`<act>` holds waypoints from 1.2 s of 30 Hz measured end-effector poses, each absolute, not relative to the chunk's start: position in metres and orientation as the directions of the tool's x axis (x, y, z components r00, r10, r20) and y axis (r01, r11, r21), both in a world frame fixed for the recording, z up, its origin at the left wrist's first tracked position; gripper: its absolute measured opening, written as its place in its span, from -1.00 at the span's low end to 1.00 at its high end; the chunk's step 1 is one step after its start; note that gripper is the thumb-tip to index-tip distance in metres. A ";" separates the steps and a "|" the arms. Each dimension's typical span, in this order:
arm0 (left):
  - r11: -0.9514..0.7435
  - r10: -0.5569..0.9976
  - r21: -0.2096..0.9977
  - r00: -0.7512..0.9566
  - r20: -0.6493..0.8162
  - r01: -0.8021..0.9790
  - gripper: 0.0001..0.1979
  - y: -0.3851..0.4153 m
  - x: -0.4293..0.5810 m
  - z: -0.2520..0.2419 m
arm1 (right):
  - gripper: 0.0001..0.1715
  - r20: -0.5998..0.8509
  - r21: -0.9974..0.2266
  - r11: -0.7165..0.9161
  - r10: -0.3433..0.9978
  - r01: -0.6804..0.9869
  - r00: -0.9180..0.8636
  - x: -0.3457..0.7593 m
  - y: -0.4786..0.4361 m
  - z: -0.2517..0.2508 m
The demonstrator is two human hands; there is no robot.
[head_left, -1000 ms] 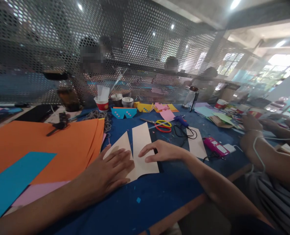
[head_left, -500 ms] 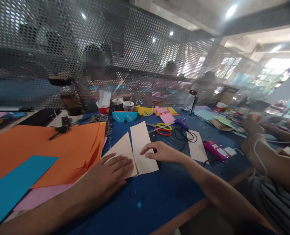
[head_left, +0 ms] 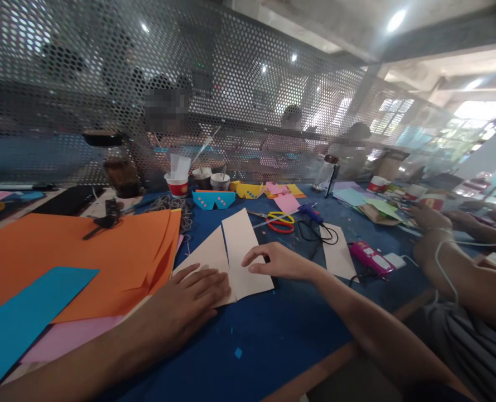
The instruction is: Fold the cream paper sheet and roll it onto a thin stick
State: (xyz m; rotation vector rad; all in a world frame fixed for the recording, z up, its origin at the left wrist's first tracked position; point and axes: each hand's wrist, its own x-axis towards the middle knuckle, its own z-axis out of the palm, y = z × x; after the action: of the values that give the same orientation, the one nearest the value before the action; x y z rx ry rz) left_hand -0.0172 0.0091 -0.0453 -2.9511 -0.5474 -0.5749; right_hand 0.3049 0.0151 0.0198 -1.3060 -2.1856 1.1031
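My left hand [head_left: 184,304] lies flat, fingers stretched out, on the lower left of a cream folded paper [head_left: 237,245] on the blue table [head_left: 273,335]. My right hand [head_left: 275,261] presses on the same paper from the right, fingers extended along its right flap. The paper shows a triangular fold on its left and a long rectangular flap on its right. Neither hand holds anything.
Orange sheets [head_left: 76,251], a teal strip [head_left: 22,318] and pink paper [head_left: 67,338] lie at my left. Scissors [head_left: 279,220], a glue gun [head_left: 310,212] with its cord, a pink box [head_left: 371,257] and cups [head_left: 176,181] lie beyond. Another person's arm [head_left: 465,268] rests at the right. A perforated screen [head_left: 231,84] backs the table.
The triangular flap has closed toward the rectangular flap, narrowing the gap between them. Both hands stayed on the paper, shifting only slightly.
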 end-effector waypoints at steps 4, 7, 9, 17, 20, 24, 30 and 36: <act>-0.931 0.344 0.018 0.859 0.378 0.365 -0.52 0.009 -0.017 -0.046 | -0.78 -0.090 -0.763 0.264 0.860 0.590 -0.502 0.304 0.014 0.021; -0.932 0.335 -0.001 0.860 0.385 0.363 -0.56 0.009 -0.017 -0.045 | -0.74 -0.085 -0.754 0.286 0.851 0.591 -0.519 0.303 0.012 0.022; -0.933 0.331 -0.003 0.861 0.386 0.360 -0.57 0.009 -0.017 -0.044 | -0.72 -0.092 -0.748 0.293 0.843 0.596 -0.530 0.303 0.011 0.022; -0.932 0.338 0.014 0.857 0.389 0.361 -0.59 0.008 -0.017 -0.045 | -0.78 -0.087 -0.776 0.313 0.806 0.548 -0.585 0.307 0.012 0.027; -0.926 0.354 0.011 0.860 0.368 0.377 -0.58 0.008 -0.018 -0.050 | -0.69 -0.091 -0.799 0.330 0.760 0.503 -0.644 0.310 0.013 0.029; -0.923 0.367 0.024 0.863 0.348 0.383 -0.57 0.008 -0.019 -0.052 | -0.72 -0.101 -0.795 0.338 0.744 0.503 -0.660 0.311 0.013 0.028; -0.929 0.352 0.013 0.870 0.346 0.370 -0.57 0.009 -0.019 -0.047 | -0.72 -0.140 -0.769 0.333 0.744 0.545 -0.653 0.311 0.012 0.029; -0.926 0.366 0.042 0.863 0.348 0.375 -0.57 0.010 -0.019 -0.054 | -0.74 -0.138 -0.777 0.329 0.743 0.537 -0.655 0.311 0.012 0.031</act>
State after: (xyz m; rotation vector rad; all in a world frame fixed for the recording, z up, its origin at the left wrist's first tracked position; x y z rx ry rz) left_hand -0.0191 0.0098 -0.0544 -3.0061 -0.5981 -0.5538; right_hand 0.3115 0.0116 0.0315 -1.1586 -2.3519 1.2305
